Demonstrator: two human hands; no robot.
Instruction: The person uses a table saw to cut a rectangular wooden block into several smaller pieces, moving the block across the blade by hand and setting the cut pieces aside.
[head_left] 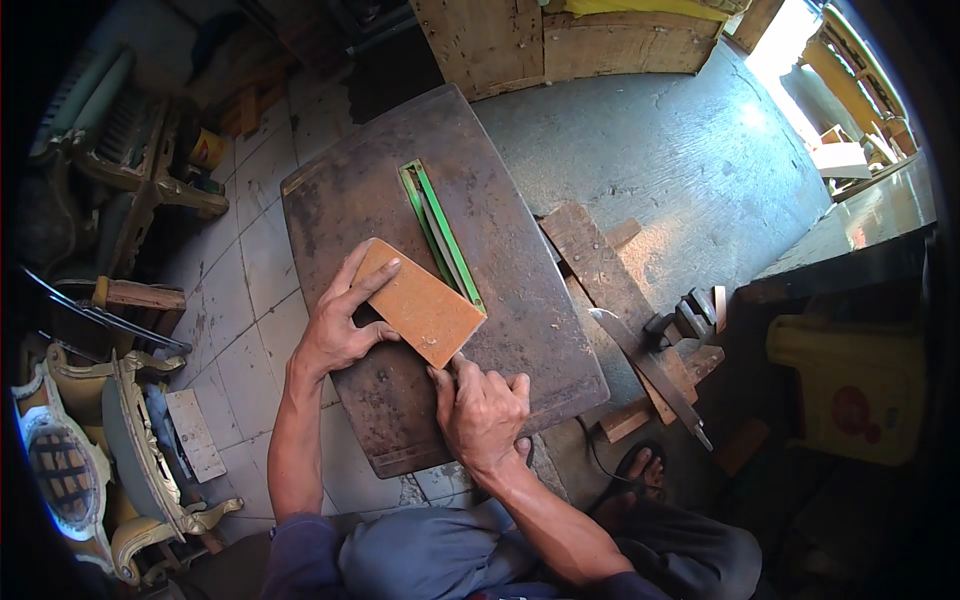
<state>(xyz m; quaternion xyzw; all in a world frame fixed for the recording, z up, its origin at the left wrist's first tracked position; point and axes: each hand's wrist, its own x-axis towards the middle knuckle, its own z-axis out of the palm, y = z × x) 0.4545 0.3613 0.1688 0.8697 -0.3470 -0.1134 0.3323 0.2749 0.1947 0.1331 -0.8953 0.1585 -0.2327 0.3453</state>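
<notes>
A flat, rectangular orange-brown block (420, 305) is held at a slant above the dark worn tabletop (385, 160). My left hand (338, 325) grips its left side, with fingers over the upper corner and the thumb at the lower edge. At the block's near corner, the thumb and forefinger of my right hand (483, 408) close on the edge, while the other fingers curl in. The block's underside is hidden. Just beyond it lies a long narrow green tool (432, 205) with a grey strip along its middle; the block's far right corner nearly meets its near end.
To the right, a long blade (650, 375) and a hand plane (690, 320) rest on wooden planks (590, 250). A yellow container (845, 385) stands farther right. Carved furniture frames (150, 440) line the left side over a tiled floor (270, 270). Wooden panels (620, 45) stand at the back.
</notes>
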